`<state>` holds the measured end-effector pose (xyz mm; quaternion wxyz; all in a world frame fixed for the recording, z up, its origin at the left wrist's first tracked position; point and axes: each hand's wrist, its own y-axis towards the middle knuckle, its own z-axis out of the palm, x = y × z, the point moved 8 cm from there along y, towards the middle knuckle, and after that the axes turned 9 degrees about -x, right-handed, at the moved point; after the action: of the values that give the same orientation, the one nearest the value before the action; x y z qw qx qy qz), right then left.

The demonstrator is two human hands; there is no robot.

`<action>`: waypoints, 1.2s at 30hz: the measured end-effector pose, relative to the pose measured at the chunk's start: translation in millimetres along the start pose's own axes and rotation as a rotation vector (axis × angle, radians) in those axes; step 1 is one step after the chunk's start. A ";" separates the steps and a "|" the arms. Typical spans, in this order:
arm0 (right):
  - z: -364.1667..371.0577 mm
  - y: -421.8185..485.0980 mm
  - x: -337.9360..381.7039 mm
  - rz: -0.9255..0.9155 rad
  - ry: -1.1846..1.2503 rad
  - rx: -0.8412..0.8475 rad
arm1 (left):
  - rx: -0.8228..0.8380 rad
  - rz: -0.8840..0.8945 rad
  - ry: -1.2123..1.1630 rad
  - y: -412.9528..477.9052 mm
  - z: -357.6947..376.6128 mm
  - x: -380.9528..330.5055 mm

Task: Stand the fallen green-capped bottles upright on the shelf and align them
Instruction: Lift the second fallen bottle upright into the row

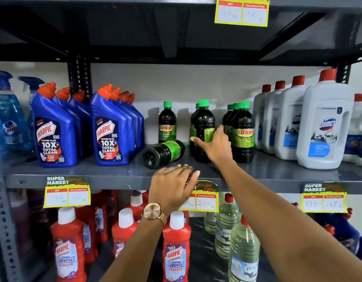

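Green-capped bottles [203, 129] stood on the grey shelf [106, 171] between blue Harpic bottles [112, 129] and white Domex jugs [322, 127]; one fallen bottle [162, 152] lay base toward the camera, cap pointing rearward-right. Right hand [215, 144] gripped an upright bottle. Left hand [172, 188] rested open-fingered at the shelf edge.

Glossy dark plastic bottles [203, 131] on a matt grey metal shelf [115, 171]
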<state>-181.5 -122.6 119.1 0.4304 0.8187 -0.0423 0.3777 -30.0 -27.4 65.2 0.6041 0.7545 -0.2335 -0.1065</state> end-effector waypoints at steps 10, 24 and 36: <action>13.9 2.8 -27.1 0.101 0.046 0.152 | -0.002 -0.028 -0.004 -0.1 0.9 1.0; 17.4 -2.0 -22.1 0.073 -0.053 0.159 | 0.030 -0.064 -0.008 -0.4 3.7 2.1; 22.8 -0.7 -25.3 0.074 -0.073 0.186 | 0.050 -0.058 -0.007 -0.7 3.1 2.2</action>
<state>-186.0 -145.4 94.2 0.3365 0.8662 -0.0528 0.3656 -29.3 -31.0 64.0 0.5810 0.7754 -0.2160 -0.1209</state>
